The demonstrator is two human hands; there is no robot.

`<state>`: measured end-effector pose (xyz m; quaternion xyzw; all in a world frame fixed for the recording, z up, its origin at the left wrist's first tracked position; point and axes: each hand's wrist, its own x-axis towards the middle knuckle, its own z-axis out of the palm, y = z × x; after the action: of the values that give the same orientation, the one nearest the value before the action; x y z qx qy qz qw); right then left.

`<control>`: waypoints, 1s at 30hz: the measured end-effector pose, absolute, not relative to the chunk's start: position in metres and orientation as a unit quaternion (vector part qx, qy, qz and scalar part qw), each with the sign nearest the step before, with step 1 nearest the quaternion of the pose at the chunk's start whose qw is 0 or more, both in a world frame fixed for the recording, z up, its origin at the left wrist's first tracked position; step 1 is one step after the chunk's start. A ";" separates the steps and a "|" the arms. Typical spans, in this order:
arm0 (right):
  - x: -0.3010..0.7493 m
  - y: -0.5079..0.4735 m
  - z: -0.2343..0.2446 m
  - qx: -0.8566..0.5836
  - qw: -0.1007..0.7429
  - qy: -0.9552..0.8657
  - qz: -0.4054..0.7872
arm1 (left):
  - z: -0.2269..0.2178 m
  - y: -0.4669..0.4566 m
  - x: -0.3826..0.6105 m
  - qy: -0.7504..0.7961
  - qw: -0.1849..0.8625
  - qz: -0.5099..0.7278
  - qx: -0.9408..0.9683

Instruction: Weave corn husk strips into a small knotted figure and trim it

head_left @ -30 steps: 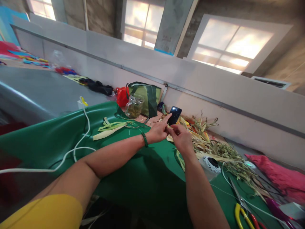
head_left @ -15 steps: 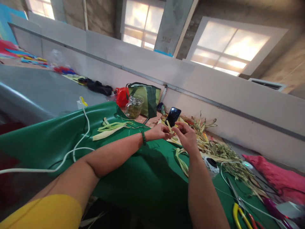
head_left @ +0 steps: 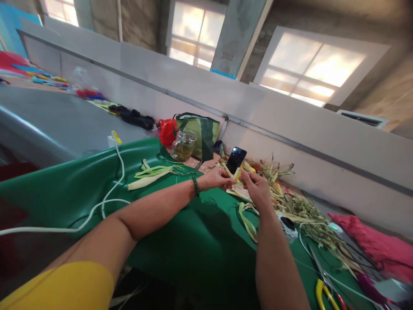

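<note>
A pale strip of corn husk (head_left: 235,175) is bent into a small V between my two hands. My left hand (head_left: 220,178), with a green bead bracelet (head_left: 195,186) at the wrist, pinches its lower end. My right hand (head_left: 257,187) has thumb and fingers pressed together at the strip's right side; its tip is partly hidden there. Just behind the hands a dark phone (head_left: 236,159) leans upright. More husk strips (head_left: 151,175) lie on the green cover (head_left: 206,241) to the left, and a curled husk (head_left: 247,221) rests beside my right forearm.
A glass mug (head_left: 184,145) stands before a green bag (head_left: 203,133). Dried plant stems (head_left: 300,211), a white spool (head_left: 288,227) and yellow-and-red handled scissors (head_left: 325,284) lie on the right. A white cable (head_left: 93,213) runs across the left.
My right hand's fingers have closed more tightly and sit slightly lower beside the husk strip. The strip now shows a V shape. My left hand keeps its pinch.
</note>
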<state>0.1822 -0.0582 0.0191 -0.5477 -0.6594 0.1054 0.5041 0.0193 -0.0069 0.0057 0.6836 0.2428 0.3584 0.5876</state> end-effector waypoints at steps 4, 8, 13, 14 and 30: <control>0.184 -0.063 0.022 -0.510 0.419 -0.746 0.087 | 0.008 -0.006 0.016 0.238 0.586 0.377 0.677; 0.188 -0.064 0.024 -0.493 0.438 -0.751 0.032 | 0.012 -0.006 0.012 0.225 0.586 0.373 0.684; 0.199 -0.062 0.025 -0.520 0.453 -0.722 0.046 | 0.017 -0.004 0.008 0.245 0.604 0.363 0.666; 0.199 -0.061 0.025 -0.527 0.454 -0.715 0.069 | 0.017 -0.003 0.007 0.243 0.609 0.365 0.661; 0.153 -0.051 -0.001 -0.544 0.477 -0.629 0.284 | 0.005 0.012 0.011 0.253 0.593 0.458 0.613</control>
<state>0.1530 -0.0510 -0.0010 -0.5443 -0.6291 0.2836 0.4769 0.0114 0.0117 0.0047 0.6127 0.2529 0.4575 0.5927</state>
